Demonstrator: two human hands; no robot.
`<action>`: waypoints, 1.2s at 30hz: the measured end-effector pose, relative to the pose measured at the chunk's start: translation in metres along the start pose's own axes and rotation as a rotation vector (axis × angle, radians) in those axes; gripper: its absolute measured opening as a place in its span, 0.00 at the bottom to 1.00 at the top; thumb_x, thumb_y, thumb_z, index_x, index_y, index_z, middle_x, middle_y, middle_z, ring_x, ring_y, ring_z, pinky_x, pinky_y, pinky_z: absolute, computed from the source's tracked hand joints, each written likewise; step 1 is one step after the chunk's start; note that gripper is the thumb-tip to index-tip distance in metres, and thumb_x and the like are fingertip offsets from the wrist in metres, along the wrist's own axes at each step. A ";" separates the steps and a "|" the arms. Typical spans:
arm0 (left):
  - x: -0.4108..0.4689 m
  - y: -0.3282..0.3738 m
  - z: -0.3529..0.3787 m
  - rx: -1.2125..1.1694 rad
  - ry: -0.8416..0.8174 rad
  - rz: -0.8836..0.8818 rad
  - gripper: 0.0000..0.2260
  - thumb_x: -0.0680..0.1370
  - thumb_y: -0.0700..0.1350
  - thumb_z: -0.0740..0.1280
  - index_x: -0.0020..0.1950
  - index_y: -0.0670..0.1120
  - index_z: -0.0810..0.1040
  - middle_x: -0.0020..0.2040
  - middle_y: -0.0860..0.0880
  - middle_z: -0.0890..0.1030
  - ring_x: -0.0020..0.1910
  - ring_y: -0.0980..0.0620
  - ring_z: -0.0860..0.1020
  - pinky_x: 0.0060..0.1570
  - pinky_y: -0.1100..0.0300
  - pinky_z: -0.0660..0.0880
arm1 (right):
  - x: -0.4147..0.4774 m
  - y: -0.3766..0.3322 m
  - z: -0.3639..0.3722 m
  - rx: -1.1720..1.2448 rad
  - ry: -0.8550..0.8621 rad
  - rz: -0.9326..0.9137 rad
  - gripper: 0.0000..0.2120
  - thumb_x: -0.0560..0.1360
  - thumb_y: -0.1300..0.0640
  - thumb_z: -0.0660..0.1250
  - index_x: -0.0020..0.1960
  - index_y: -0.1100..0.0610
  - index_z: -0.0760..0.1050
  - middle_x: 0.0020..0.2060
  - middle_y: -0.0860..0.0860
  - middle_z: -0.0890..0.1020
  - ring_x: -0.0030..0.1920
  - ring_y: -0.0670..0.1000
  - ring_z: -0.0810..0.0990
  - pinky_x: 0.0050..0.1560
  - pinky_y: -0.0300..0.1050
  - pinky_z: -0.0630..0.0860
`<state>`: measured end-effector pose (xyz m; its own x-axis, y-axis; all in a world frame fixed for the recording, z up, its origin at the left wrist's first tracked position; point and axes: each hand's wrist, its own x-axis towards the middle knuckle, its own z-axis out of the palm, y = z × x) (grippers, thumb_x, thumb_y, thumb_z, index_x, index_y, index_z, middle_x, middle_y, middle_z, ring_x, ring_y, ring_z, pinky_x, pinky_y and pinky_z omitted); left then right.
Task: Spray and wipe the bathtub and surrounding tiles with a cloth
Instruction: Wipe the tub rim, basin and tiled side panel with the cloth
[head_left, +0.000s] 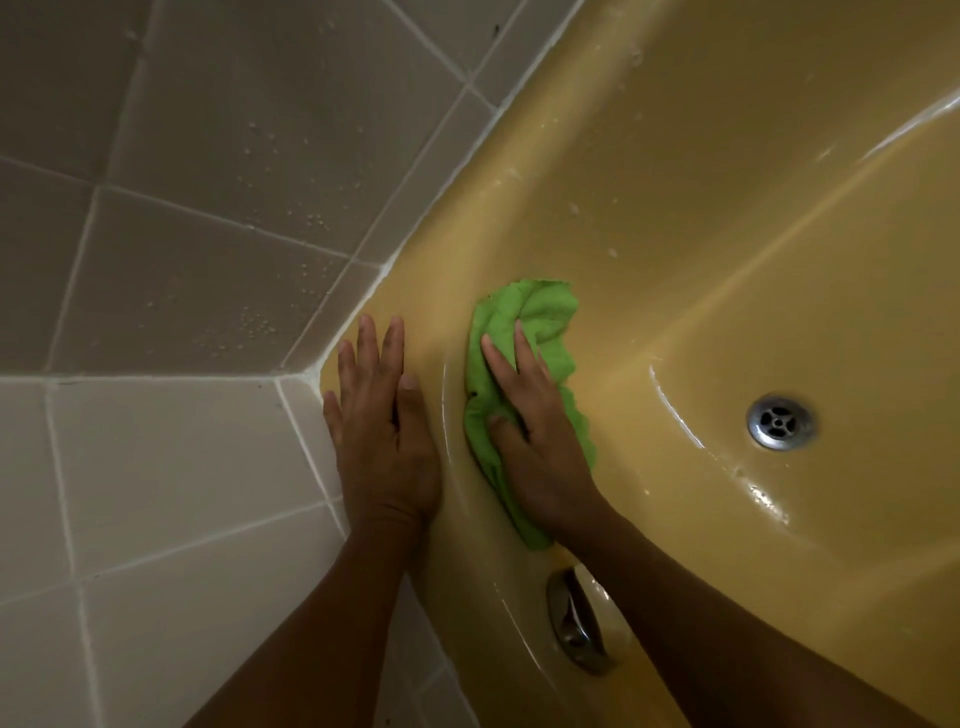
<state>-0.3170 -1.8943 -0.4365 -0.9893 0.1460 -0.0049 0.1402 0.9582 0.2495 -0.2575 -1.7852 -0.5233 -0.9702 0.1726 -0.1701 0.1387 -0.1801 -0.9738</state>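
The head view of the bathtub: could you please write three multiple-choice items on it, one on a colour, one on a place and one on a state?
1. What colour is the cloth?
A. blue
B. white
C. green

2. Where does the left hand rest?
A. on the cloth
B. on the bathtub rim, beside the tiles
C. flat on the wall above the rim

3. What is the right hand doing with the cloth?
A. pressing it against the tub's inner wall, fingers spread
B. holding it up, clear of the tub
C. not touching it

Answers:
1 C: the fabric is bright green against the yellow tub.
2 B: the palm lies flat on the rim near the tiled corner.
3 A: the straight fingers lie spread over the cloth, which sits against the tub's surface.
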 end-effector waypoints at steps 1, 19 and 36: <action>0.001 0.000 0.000 0.005 0.002 -0.001 0.23 0.85 0.56 0.48 0.81 0.62 0.57 0.83 0.59 0.52 0.82 0.58 0.47 0.80 0.40 0.45 | -0.001 0.001 0.000 -0.056 0.017 -0.026 0.30 0.82 0.53 0.56 0.79 0.35 0.49 0.82 0.41 0.45 0.81 0.44 0.41 0.81 0.56 0.46; 0.009 0.007 0.002 0.043 0.016 -0.041 0.25 0.84 0.51 0.48 0.82 0.60 0.56 0.83 0.59 0.52 0.82 0.59 0.48 0.81 0.41 0.46 | 0.045 0.067 0.003 -0.025 0.212 0.468 0.29 0.86 0.47 0.50 0.82 0.45 0.42 0.82 0.53 0.45 0.82 0.57 0.44 0.80 0.58 0.45; 0.011 0.019 -0.003 0.042 0.048 -0.025 0.24 0.84 0.52 0.50 0.81 0.56 0.61 0.82 0.58 0.59 0.81 0.63 0.53 0.79 0.41 0.56 | 0.074 -0.032 -0.012 -0.226 0.231 -0.065 0.32 0.84 0.45 0.51 0.82 0.41 0.39 0.79 0.46 0.30 0.79 0.58 0.30 0.79 0.66 0.46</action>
<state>-0.3254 -1.8747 -0.4291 -0.9932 0.1110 0.0362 0.1162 0.9709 0.2092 -0.3318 -1.7552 -0.5068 -0.9112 0.3968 -0.1106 0.1434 0.0537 -0.9882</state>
